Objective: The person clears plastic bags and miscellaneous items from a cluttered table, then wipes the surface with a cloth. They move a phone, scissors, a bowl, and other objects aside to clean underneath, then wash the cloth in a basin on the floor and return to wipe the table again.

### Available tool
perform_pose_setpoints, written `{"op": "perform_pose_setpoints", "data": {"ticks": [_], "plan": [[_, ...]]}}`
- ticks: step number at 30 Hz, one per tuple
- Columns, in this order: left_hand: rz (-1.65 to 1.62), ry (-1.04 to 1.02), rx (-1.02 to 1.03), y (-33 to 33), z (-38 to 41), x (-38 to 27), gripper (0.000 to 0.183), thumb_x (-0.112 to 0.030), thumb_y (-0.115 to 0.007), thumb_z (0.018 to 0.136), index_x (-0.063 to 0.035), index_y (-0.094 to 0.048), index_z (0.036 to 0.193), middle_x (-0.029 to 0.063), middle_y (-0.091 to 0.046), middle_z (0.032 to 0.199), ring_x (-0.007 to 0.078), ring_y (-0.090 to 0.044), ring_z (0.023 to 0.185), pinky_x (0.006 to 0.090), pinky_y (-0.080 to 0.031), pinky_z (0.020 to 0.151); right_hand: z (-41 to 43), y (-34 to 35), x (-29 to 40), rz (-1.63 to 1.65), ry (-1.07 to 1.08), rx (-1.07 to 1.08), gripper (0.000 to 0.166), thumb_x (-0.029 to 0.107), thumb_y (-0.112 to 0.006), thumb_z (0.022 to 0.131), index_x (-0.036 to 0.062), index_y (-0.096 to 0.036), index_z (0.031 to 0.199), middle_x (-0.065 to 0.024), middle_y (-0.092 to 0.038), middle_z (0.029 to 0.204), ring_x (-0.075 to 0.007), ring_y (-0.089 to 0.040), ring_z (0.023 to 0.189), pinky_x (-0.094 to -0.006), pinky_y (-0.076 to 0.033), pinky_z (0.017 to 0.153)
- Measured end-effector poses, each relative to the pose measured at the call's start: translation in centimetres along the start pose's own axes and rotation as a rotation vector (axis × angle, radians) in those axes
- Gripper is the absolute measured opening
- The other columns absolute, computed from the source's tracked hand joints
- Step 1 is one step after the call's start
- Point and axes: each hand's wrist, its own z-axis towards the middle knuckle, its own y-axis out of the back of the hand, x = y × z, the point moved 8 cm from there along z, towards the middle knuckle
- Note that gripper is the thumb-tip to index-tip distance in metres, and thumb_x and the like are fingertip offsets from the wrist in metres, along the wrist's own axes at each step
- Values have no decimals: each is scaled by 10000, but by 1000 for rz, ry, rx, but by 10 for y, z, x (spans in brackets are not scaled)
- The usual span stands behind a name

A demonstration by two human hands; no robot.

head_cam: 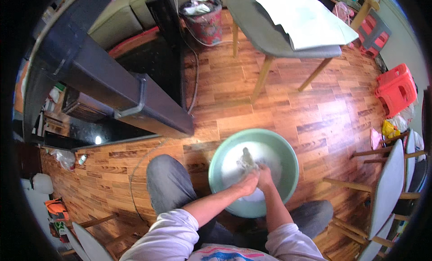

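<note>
A pale green plastic basin (293, 159) stands on the floor between my knees. White, foamy water (266, 151) covers its bottom. Over the water, my left hand (249, 182) and my right hand (265, 176) are pressed together, both gripping a wet, greyish-white cloth (247, 159). A darker bunched end of the cloth points away from me. The fingers overlap, so part of the cloth is hidden between them. Both sleeves are pushed up, leaving the forearms bare.
Ahead stands a grey chair (246, 31) bearing white paper sheets (310, 19), with a red waste bin (204, 26) behind. A dark table leg (135, 95) rises at left. Red plastic stools (396, 88) and grey chairs (388, 186) line the right. A cable (131, 180) crosses the wooden floor.
</note>
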Motion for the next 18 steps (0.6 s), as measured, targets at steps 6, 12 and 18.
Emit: {"op": "perform_pose_setpoints", "data": {"ticks": [6,12,18], "plan": [[-124,3,-191,27,-22,1,334,-32,-568,763,33,-541,1090,290,-618,988,450,-593,975,483,-489,831,-56,9,83,-290,273,-144,353,103,-604,871,30,-577,1216,-141,-657,1002,-191,-612,888,-319,-498,798],[-881,40,252,42,-38,20,292,-61,-638,764,13,-603,1044,110,-647,874,213,-627,716,324,-527,603,-159,-33,161,-707,763,337,756,-12,-613,696,77,-389,1413,-282,-264,1459,-434,-329,1324,-446,-352,1045],[-1166,36,636,24,-66,-17,208,-104,-683,789,-16,-610,962,78,-613,749,166,-590,600,287,-496,516,-155,-37,145,-959,1098,176,632,41,-679,689,84,-472,1285,-259,-430,1258,-442,-433,1162,-513,-386,945]]}}
